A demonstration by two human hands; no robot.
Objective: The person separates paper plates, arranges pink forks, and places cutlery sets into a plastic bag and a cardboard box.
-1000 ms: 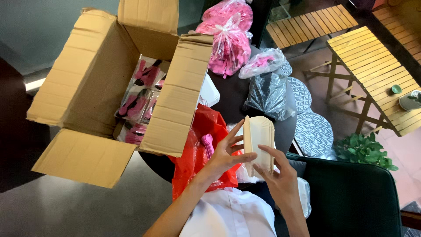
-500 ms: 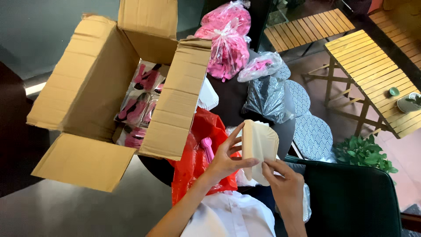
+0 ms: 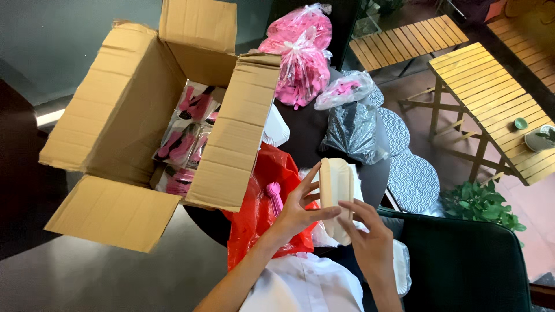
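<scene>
Both hands' fingers (image 3: 315, 179) grip a pale paper tray (image 3: 336, 184) beside an open cardboard box (image 3: 133, 115).

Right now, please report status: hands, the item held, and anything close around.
Left hand and right hand both grip a pale tray stack. Red bag with pink spoon beneath. Open cardboard box at left.

From where I watch, the open cardboard box (image 3: 144, 121) is my landmark: packets (image 3: 185, 144) lie inside it, tied bags (image 3: 300, 58) sit right of it, slatted benches (image 3: 491, 98) stand farther right, and a potted plant (image 3: 477, 205) stands lower right.
</scene>
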